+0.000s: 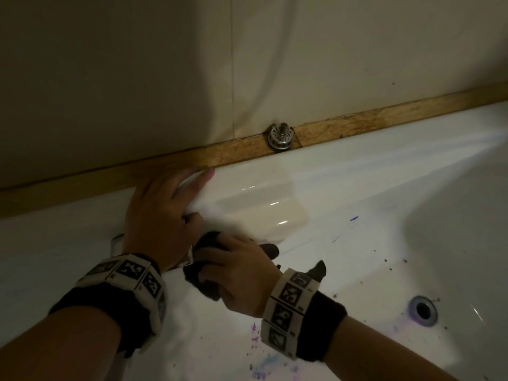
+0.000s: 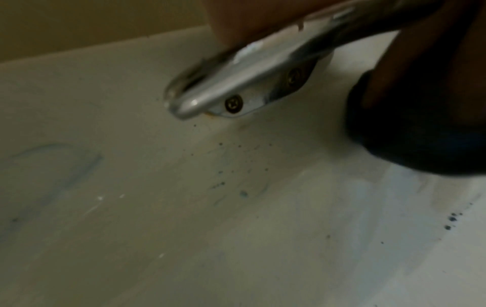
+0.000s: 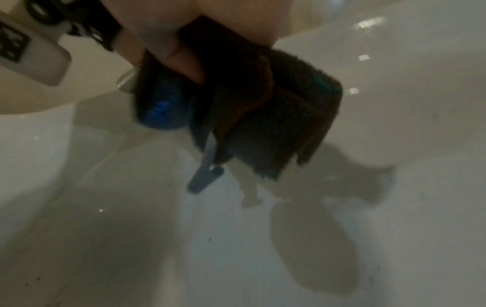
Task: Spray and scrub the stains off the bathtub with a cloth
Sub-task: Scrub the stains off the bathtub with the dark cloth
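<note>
The white bathtub carries purple and blue stains near the bottom edge, a short blue mark and dark specks further right. My left hand lies on the far rim with straight fingers, its palm over a chrome grab handle. Faint blue streaks and specks mark the surface below that handle. My right hand grips a bunched dark cloth against the tub just right of the left wrist. The cloth hangs from the fingers with a blue tag. No spray bottle shows.
A wooden trim strip runs along the tub's far edge under a pale curtain. A metal drain strainer sits on that strip. The drain hole lies at the lower right, ringed with purple.
</note>
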`<action>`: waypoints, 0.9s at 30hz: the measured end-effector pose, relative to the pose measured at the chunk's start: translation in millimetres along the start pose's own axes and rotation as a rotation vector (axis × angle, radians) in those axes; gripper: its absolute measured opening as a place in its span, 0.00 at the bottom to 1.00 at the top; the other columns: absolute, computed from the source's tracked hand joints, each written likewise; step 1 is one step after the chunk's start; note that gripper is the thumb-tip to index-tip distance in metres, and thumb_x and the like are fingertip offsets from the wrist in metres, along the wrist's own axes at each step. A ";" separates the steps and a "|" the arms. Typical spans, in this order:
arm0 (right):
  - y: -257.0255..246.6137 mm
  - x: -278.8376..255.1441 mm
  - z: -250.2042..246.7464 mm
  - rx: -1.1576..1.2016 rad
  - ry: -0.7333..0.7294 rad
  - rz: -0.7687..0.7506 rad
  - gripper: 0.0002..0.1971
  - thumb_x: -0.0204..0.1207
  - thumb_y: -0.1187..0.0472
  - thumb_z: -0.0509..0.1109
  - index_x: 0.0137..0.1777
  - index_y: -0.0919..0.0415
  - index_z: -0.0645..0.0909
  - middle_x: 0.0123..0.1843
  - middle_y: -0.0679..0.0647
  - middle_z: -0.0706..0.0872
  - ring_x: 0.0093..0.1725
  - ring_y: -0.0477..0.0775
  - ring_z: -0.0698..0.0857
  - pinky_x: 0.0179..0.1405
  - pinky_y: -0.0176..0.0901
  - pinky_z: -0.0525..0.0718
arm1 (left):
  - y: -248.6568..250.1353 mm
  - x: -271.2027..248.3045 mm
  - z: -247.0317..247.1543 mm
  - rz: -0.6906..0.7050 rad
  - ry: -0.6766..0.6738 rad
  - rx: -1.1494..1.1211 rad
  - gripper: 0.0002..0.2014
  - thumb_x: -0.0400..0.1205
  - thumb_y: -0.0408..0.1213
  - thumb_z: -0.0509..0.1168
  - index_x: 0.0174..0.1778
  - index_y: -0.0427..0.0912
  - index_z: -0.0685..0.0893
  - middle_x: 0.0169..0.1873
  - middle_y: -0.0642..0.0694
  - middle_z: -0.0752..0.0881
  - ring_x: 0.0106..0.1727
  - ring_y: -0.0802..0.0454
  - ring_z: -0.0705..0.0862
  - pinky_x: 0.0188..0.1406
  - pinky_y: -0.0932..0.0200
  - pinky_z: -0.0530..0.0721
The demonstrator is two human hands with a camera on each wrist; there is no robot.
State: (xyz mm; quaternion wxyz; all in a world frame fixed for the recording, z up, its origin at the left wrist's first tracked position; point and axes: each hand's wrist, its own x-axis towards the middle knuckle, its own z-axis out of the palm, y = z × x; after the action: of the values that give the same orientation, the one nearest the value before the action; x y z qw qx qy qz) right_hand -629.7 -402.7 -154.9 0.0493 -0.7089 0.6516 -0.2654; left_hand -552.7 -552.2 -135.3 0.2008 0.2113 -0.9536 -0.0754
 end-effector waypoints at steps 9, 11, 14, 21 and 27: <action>10.7 -9.5 5.4 -0.220 0.068 0.146 0.25 0.55 0.63 0.79 0.56 0.52 0.84 0.63 0.52 0.80 0.46 0.60 0.82 0.42 0.48 0.84 | -0.1 0.5 0.5 0.003 0.009 -0.028 0.31 0.69 0.38 0.57 0.71 0.50 0.77 0.64 0.46 0.81 0.61 0.45 0.77 0.59 0.50 0.75; 6.5 -6.2 6.2 -0.139 0.034 0.167 0.21 0.55 0.63 0.78 0.51 0.52 0.86 0.58 0.50 0.84 0.45 0.58 0.84 0.44 0.48 0.85 | 0.1 0.6 0.2 0.003 0.002 -0.030 0.30 0.69 0.38 0.57 0.71 0.50 0.77 0.64 0.46 0.81 0.62 0.46 0.77 0.59 0.49 0.75; 4.0 -0.1 -12.0 -0.005 0.019 0.099 0.11 0.63 0.59 0.64 0.39 0.53 0.88 0.46 0.48 0.88 0.44 0.56 0.85 0.43 0.47 0.86 | 0.8 1.2 0.1 0.000 0.003 -0.030 0.31 0.68 0.37 0.59 0.71 0.50 0.77 0.64 0.47 0.81 0.62 0.45 0.78 0.59 0.50 0.74; 11.3 -8.9 -11.5 -0.131 0.183 0.343 0.14 0.65 0.63 0.64 0.49 0.55 0.85 0.59 0.53 0.83 0.48 0.56 0.81 0.45 0.45 0.83 | -0.1 1.8 0.2 -0.007 -0.006 -0.032 0.31 0.67 0.37 0.59 0.71 0.50 0.77 0.63 0.46 0.82 0.60 0.47 0.76 0.58 0.53 0.71; -1.7 -21.8 -13.5 0.035 0.002 0.173 0.11 0.64 0.60 0.63 0.39 0.53 0.87 0.49 0.47 0.88 0.47 0.51 0.84 0.39 0.47 0.87 | 3.4 2.4 -3.4 -0.013 0.000 -0.021 0.31 0.67 0.37 0.58 0.70 0.50 0.78 0.63 0.47 0.82 0.59 0.48 0.76 0.57 0.54 0.70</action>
State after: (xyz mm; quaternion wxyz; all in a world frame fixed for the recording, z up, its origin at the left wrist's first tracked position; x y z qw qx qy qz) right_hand -634.3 -378.0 -149.4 0.0838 -0.6487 0.7057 -0.2723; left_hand -554.6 -550.4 -130.6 0.2023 0.2156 -0.9514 -0.0866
